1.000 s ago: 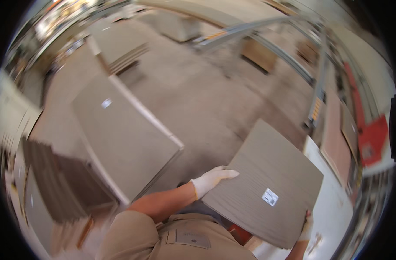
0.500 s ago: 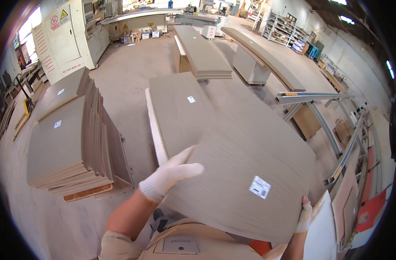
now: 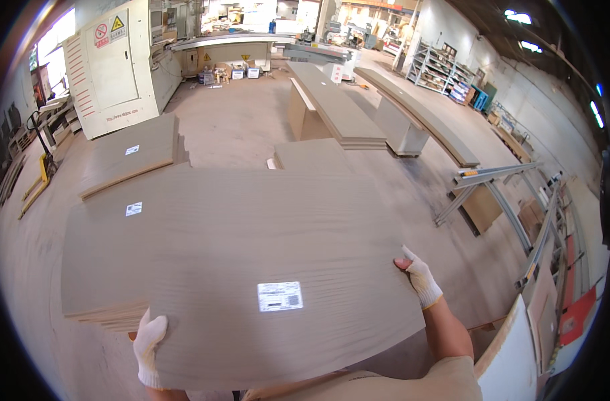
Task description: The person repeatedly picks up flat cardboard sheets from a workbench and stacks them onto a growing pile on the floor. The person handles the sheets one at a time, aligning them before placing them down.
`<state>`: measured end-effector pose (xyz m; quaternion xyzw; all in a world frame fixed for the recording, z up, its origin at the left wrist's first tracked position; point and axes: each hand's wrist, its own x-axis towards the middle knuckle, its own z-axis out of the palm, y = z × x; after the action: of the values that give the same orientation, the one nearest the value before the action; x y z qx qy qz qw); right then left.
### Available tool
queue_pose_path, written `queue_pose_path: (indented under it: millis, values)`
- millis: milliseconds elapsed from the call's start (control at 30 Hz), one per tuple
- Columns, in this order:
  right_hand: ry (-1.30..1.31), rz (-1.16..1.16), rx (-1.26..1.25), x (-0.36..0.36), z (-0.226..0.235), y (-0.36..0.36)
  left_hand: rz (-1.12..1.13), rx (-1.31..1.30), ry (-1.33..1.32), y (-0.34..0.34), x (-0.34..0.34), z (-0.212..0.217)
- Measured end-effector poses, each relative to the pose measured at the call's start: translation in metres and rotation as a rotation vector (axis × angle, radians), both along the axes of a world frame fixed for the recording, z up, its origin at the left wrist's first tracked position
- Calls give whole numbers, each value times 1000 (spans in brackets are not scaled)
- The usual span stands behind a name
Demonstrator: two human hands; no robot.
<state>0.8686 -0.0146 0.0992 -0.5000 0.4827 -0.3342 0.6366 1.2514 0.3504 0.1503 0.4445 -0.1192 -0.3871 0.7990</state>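
Observation:
A large grey-brown wood-grain panel (image 3: 271, 240) spans the space before me, held by its two side edges, a white printed label near its close edge. My left hand (image 3: 150, 344), in a white glove, is closed on the panel's left edge near the close corner, thumb on top. My right hand (image 3: 420, 275), in a white glove with bare thumb tip, grips the right edge. The fingers of both hands are partly hidden beneath. Under the panel's left part lies a stack of similar panels (image 3: 104, 260), also labelled; the panel covers part of it.
Beyond the stack lies another panel pile (image 3: 134, 150). A shorter panel (image 3: 312, 154) shows past the far edge. Long boards (image 3: 338, 107) rest on supports further off. A metal roller frame (image 3: 499, 175) stands at right, a white machine cabinet (image 3: 108, 73) at far left, a yellow pallet truck (image 3: 41, 180) beside it.
The panel has swung left, from over the middle pile to over the left stack, and now lies more squarely before me. My left hand has closed on its left edge; my right has moved up.

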Motion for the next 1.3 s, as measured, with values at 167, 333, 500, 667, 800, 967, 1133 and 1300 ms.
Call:
queue_pose_path:
  millis: [167,333,500,667,800,967,1133,1300]
  values:
    - [-196,247,85,85,20,-10,153,-48,14,52,38,-14]
    - [-268,296,69,169,18,0,261,96,-348,85,109,-33]
    - [-220,181,82,214,13,22,344,121,-580,102,171,-49]
    - [-245,303,93,230,18,32,90,93,-189,125,222,-52]
    - [-160,194,105,250,20,58,195,51,-735,138,257,-58]
    - [-257,78,140,271,10,111,198,97,-339,160,290,-61]
    - [-162,131,-6,306,-1,164,84,19,-311,200,340,-48]
    - [-167,-82,63,338,19,199,10,-50,-295,211,372,-41]
